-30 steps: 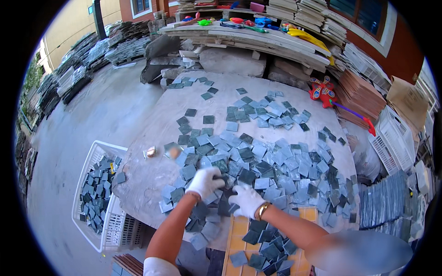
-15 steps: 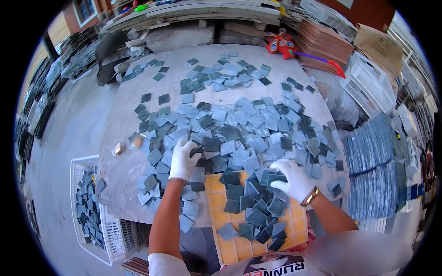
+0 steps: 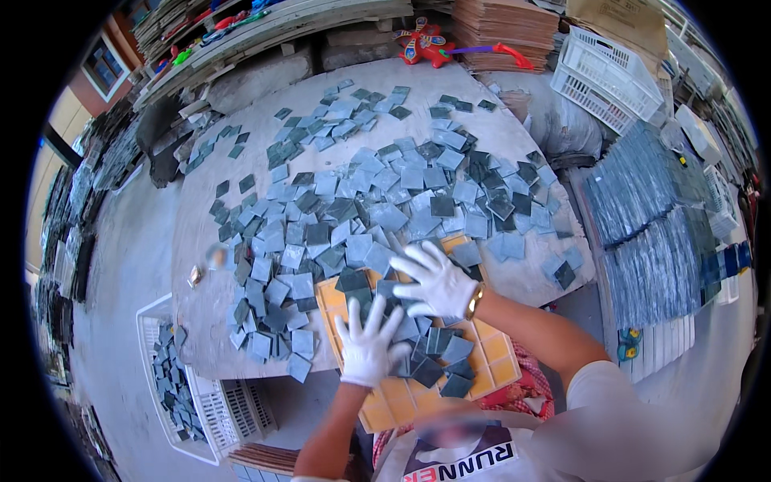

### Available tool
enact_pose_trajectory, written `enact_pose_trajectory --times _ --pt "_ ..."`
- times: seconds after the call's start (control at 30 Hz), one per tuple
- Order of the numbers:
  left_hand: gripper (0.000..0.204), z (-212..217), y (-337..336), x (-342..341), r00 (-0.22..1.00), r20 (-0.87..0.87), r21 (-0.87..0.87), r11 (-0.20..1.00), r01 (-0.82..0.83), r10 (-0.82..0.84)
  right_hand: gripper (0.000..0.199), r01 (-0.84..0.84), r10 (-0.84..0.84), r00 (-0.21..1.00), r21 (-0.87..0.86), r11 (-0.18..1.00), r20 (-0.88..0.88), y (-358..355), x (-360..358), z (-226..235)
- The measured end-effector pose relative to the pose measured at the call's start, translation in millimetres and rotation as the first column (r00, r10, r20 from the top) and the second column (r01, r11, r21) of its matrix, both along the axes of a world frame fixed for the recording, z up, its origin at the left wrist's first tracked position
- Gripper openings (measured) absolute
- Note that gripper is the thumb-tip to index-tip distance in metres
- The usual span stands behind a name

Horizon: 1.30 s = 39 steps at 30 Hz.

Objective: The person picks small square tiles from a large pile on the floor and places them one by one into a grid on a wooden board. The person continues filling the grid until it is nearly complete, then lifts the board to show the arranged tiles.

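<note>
My left hand point(image 3: 369, 341), in a white glove, lies with spread fingers over the left part of an orange gridded tray point(image 3: 499, 353). Farther up the tray is my right hand point(image 3: 438, 281), gloved too, with a gold-coloured band at the wrist; its fingers are stretched apart over the tiles. Loose square stone tiles point(image 3: 458, 349), dark green-grey, lie heaped and overlapping on the tray between and below my hands. Beyond the tray, a wide scatter of grey and green stone tiles point(image 3: 389, 215) covers much of the table point(image 3: 241, 321). Some tiles are hidden under my palms.
White crate point(image 3: 207, 402) holding tiles stands at the lower left. At the right are stacked slate pieces point(image 3: 646, 269) and white plastic crates point(image 3: 606, 76). A red toy point(image 3: 424, 44) with a purple handle sits at the far edge, near stacked brown sheets point(image 3: 498, 40).
My left hand has left the tile pile and come over the tray. The right hand has moved left and opened from the tile it was gripping. The view has swung round.
</note>
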<state>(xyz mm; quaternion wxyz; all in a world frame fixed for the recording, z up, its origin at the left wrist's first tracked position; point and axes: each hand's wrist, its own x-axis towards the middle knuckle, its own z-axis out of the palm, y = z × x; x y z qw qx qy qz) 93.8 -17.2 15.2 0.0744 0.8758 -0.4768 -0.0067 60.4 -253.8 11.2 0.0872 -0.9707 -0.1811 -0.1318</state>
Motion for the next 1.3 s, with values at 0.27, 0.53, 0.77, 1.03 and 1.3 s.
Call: enact_pose_trajectory --times 0.27,0.53,0.77,1.03,1.3 --pt "0.062 9.8 10.5 -6.2 1.000 -0.007 0.014 1.000 0.020 -0.020 0.055 0.006 -0.024 0.977 -0.083 0.997 -0.211 18.1 -61.9 22.5" --pt "0.053 -8.4 37.1 -108.6 0.995 -0.097 -0.235 0.970 -0.060 0.038 0.037 0.613 -0.428 0.744 0.266 0.744 -0.513 42.4 -191.0 9.4" --pt "0.055 -11.7 6.8 -117.3 0.982 -0.132 -0.228 0.960 -0.163 0.135 0.030 0.679 -0.255 0.706 0.529 0.509 -0.661 51.3 -173.0 -6.8" --pt "0.047 -15.7 40.3 -127.5 0.947 -0.202 -0.320 0.897 -0.303 0.248 0.047 0.390 -0.354 0.919 0.272 0.880 -0.172 33.5 -110.1 36.6" --pt "0.056 -7.1 110.1 -126.7 0.913 -0.257 -0.292 0.875 -0.385 0.316 0.054 0.402 -0.383 0.916 0.239 0.884 -0.121 87.8 -99.0 5.1"
